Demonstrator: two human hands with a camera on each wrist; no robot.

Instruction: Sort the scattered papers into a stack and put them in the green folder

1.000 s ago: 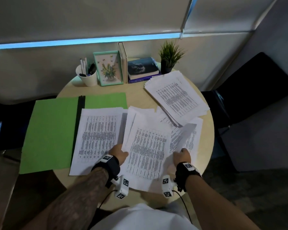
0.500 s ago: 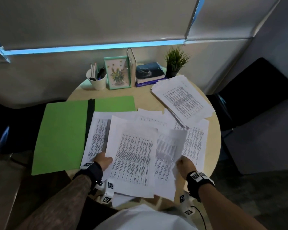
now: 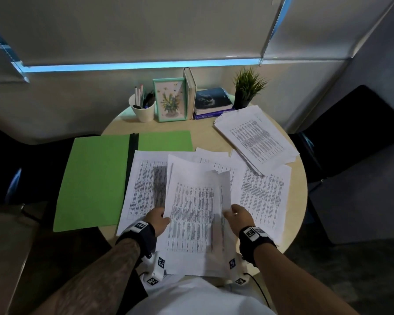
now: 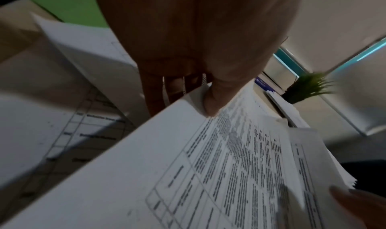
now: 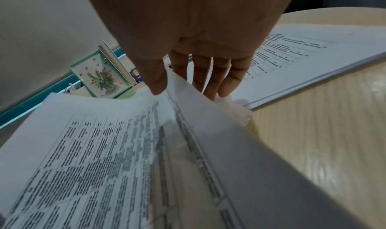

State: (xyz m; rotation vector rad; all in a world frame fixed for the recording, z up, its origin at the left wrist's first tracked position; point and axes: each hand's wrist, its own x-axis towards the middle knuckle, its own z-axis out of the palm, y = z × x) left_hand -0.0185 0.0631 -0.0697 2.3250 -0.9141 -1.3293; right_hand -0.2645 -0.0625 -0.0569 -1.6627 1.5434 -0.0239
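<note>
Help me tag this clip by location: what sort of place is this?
Probably a home or small office corner: a small round table below a blinded window, with a pen cup, books, a framed picture and printed papers.

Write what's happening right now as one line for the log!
step: gathering papers | left hand: holds papers | right hand: pinches papers | green folder: open | loose sheets: on table

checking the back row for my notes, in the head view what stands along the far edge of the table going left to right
white cup of pens → mint-framed flower picture → upright pale book → flat stack of dark-covered books → small potted green plant
</note>
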